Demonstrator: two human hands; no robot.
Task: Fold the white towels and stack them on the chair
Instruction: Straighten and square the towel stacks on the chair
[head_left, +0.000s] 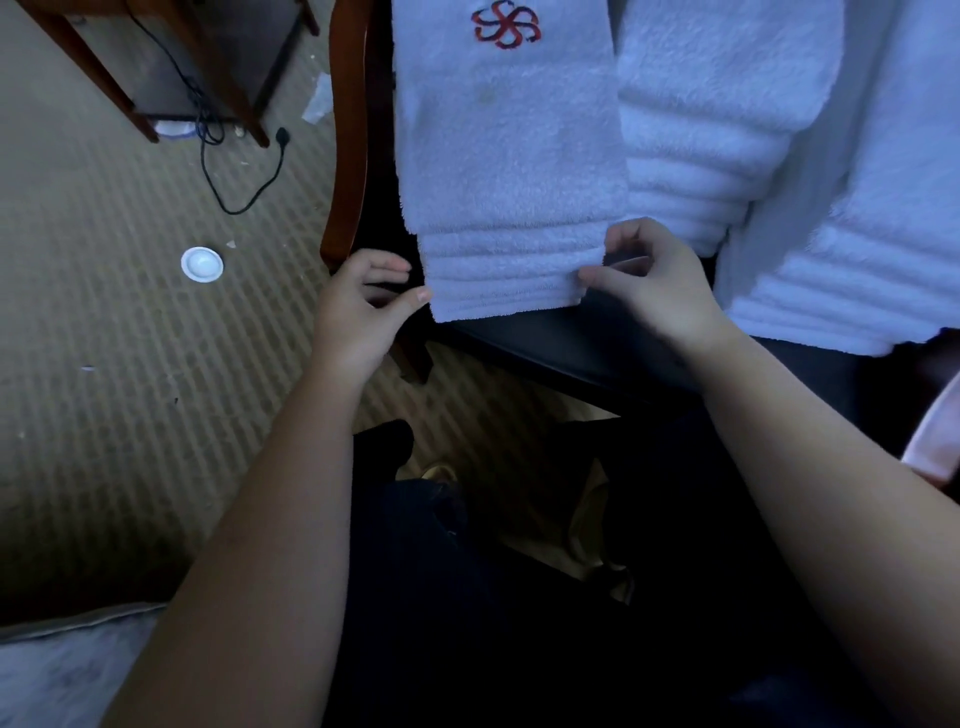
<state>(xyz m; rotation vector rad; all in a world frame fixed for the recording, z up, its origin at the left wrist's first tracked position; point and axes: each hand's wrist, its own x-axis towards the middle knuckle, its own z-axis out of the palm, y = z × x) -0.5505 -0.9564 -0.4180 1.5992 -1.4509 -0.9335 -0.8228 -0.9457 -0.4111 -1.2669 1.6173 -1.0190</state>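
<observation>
A narrow folded white towel (514, 171) with a red swirl emblem lies lengthwise on the dark seat of a wooden chair (571, 338), its near end towards me. My left hand (358, 312) sits at the towel's near left corner, thumb tip touching the edge, fingers loosely curled over the seat and holding nothing. My right hand (654, 291) is at the near right corner, thumb and forefinger pinching the towel's right edge. More white towels (717, 130) lie to the right, one large towel (857, 249) draped over the seat's right side.
The chair's red-brown wooden arm (348, 130) runs along the left of the seat. On the patterned carpet lie a white round lid (201, 264), a black cable (244, 192) and paper scraps. Table legs (104, 78) stand at the far left. White bedding (62, 670) lies at the bottom left.
</observation>
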